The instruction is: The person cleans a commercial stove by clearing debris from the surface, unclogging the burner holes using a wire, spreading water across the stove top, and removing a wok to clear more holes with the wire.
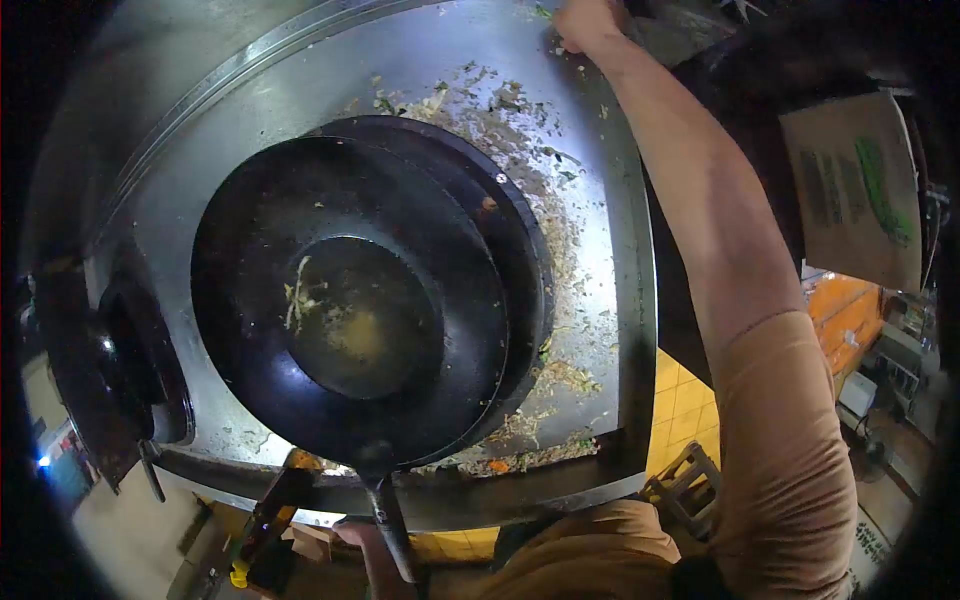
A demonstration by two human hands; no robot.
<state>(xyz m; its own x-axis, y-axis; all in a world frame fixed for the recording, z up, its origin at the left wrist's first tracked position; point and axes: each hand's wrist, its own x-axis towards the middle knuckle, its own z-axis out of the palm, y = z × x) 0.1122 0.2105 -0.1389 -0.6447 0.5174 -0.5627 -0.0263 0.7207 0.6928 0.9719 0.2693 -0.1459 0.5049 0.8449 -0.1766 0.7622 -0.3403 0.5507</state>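
A large black wok (250,230) with scraps of food in its bottom sits on the steel cooktop (400,60). Its long handle (390,525) points toward me over the front edge. Under and behind it shows the dark rim of another round pan (525,260). My right arm stretches to the far right of the cooktop, where my right hand (588,24) has its fingers curled; what they hold, if anything, is cut off by the frame. Low beside the wok handle is my left hand (362,540), mostly hidden, its fingers unclear.
Food scraps (530,150) litter the steel right of the wok. Another dark wok (145,350) stands at the left. A cardboard box (850,190) is at the right, and a stool (690,485) stands on yellow tiles (680,410) below the cooktop.
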